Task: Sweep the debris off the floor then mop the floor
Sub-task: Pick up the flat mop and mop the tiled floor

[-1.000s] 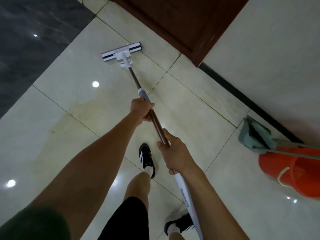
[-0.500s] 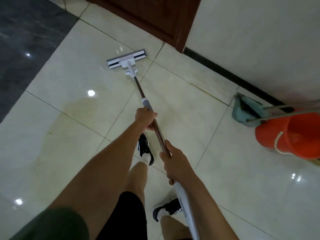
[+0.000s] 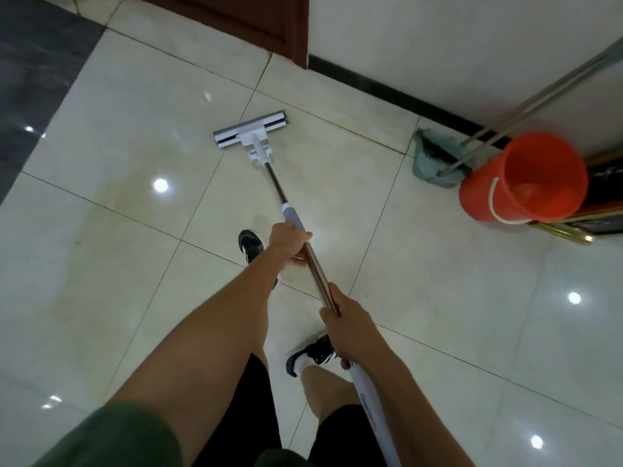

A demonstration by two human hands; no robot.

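A flat mop lies with its white and grey head (image 3: 251, 129) on the glossy cream tile floor (image 3: 118, 251), ahead of my feet. Its brown metal pole (image 3: 317, 267) runs back toward me. My left hand (image 3: 289, 242) grips the pole just below the grey collar. My right hand (image 3: 347, 323) grips it lower down, above the white handle end. A yellowish damp patch shows on the tiles to the left.
An orange bucket (image 3: 526, 178) stands by the wall at right, with a grey-green dustpan (image 3: 435, 160) and long metal handles leaning beside it. A brown door (image 3: 256, 18) and black skirting run along the far wall. Dark floor lies at far left.
The mop head has slid back toward me and to the right. The view has turned right, bringing the bucket and dustpan further into the frame. Both hands keep their hold.
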